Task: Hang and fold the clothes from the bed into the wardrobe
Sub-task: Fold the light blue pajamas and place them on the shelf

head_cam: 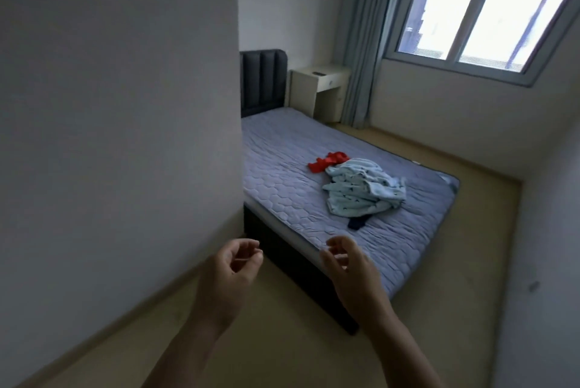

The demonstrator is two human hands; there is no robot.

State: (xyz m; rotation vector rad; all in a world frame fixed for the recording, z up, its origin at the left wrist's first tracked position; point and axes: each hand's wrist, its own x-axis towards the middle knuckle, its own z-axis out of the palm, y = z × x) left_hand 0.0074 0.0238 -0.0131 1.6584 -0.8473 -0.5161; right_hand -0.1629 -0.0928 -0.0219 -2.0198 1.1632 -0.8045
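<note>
A bed (pixel 282 168) with a grey quilted cover fills the middle of the room. On it lies a crumpled pile of light blue patterned clothes (pixel 365 191). A red garment (pixel 328 161) lies just behind the pile, and a dark blue piece (pixel 356 223) sticks out from under its near side. My left hand (pixel 232 268) and my right hand (pixel 348 268) are raised in front of the bed's near corner, fingers loosely curled, holding nothing. No wardrobe is in view.
A white wall (pixel 119 105) stands close on my left and hides part of the bed. A dark headboard (pixel 262 80), a cream bedside table (pixel 317 89), a grey curtain (pixel 361 58) and a window (pixel 489 4) are at the far end. Beige floor (pixel 282 356) runs round the bed.
</note>
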